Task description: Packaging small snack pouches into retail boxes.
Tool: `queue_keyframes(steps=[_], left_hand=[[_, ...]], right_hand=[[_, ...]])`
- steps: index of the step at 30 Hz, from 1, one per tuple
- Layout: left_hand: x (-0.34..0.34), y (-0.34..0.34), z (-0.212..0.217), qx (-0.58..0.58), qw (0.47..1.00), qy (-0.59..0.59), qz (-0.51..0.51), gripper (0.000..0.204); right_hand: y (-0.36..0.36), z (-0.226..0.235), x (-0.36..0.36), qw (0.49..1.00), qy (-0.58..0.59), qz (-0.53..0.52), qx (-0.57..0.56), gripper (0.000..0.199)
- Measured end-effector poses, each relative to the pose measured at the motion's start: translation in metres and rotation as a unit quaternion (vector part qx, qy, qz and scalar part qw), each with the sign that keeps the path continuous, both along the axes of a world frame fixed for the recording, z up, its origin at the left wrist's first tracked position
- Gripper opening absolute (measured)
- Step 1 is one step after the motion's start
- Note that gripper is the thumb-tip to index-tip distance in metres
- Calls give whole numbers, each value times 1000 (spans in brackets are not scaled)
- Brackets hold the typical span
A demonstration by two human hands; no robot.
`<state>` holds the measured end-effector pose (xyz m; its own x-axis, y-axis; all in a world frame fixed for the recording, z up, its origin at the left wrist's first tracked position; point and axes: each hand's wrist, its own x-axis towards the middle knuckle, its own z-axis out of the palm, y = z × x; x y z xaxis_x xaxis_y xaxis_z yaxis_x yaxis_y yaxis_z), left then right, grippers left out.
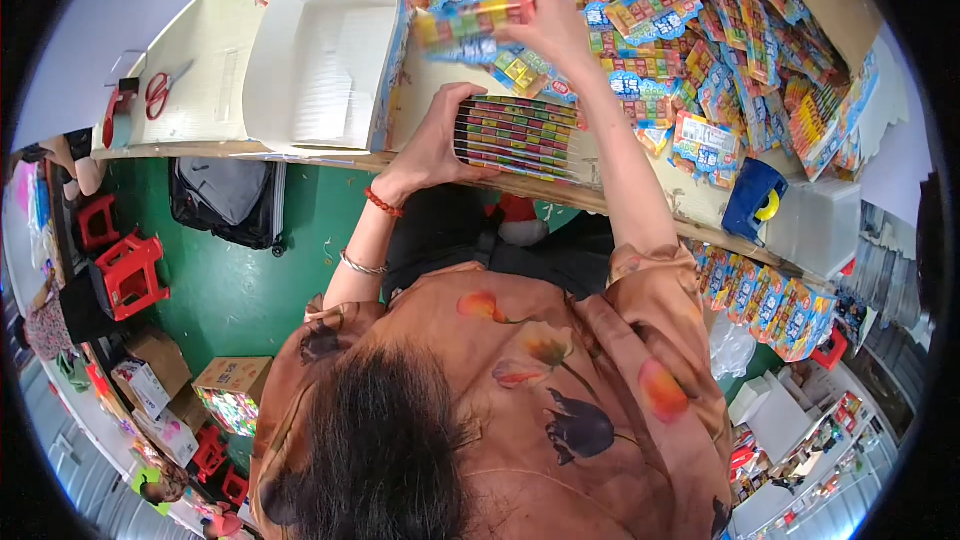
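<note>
- Head view: my right hand [548, 28] is closed on the right-hand end of a flat colourful pack [462, 30], thumb and fingers pinching it above the table.
- That pack is blurred; it seems to be the same kind as the others around it, though I can't make out its details.
- My left hand [445, 140] is clamped on the left end of a stack of packs [520, 140], thumb along the far side and fingers at the near side.
- The stack rests near the front edge of the table [545, 190], its packs set in close rows with their edges toward me.
- On my left wrist I have a red bead bracelet [385, 202], and lower on the forearm a metal bangle [362, 265].
- Just left of the stack, an open white box [320, 60] sits on the tabletop.
- Beyond my right hand and off to the right spreads a loose heap of packs [650, 15], overlapping at many angles.
- At the heap's near right side stands a blue tape dispenser [750, 198] with a yellow roll, beside a clear plastic box [818, 225].
- Far left on the table lie red-handled scissors [157, 97].
- Below, on the green floor [320, 310], are a black suitcase [235, 195] and a red stool [132, 275].
</note>
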<state>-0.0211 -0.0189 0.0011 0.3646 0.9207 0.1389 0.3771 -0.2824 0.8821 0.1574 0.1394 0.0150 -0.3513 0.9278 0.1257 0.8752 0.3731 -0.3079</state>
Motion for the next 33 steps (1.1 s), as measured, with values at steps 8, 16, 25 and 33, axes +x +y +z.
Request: queue_keyframes(steps=[8, 16, 25, 33], left_hand=[[-3, -4, -2, -2, 1000, -23, 10, 96], [6, -5, 4, -60, 997, -56, 10, 127], [0, -6, -2, 5, 998, 38, 50, 141], [10, -6, 11, -60, 998, 4, 22, 130]], right_hand=[[-3, 85, 79, 899, 388, 58, -196, 36], [-20, 87, -3, 930, 41, 299, -209, 46], [-45, 56, 40, 890, 125, 241, -367, 40], [-155, -5, 71, 801, 558, 21, -214, 95]])
